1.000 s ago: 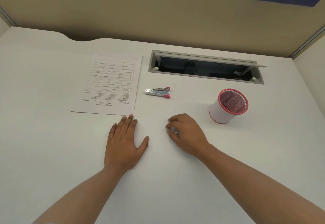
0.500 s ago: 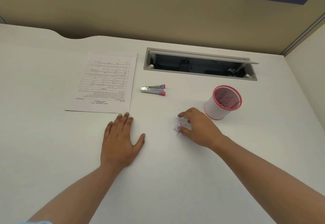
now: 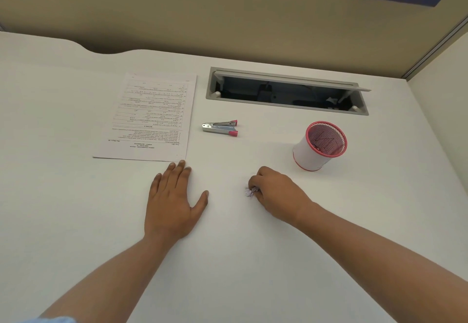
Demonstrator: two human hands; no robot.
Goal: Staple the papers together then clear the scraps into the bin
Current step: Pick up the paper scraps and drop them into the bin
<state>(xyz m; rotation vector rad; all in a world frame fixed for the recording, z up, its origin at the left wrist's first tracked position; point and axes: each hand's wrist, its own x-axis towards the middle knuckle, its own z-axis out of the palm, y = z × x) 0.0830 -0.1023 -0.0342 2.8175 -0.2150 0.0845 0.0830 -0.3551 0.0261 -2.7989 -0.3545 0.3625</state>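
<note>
The scraps [image 3: 249, 192], a small crumpled wad, lie near the middle of the desk [image 3: 76, 221], pinched under the curled fingers of the right hand [image 3: 274, 192]. The bin [image 3: 320, 145] stands upright just beyond that hand. The stapler [image 3: 220, 128] lies between the bin and the papers [image 3: 149, 117], apart from both. The left hand [image 3: 172, 201] rests flat with straight fingers, just beside the papers' near right corner.
</note>
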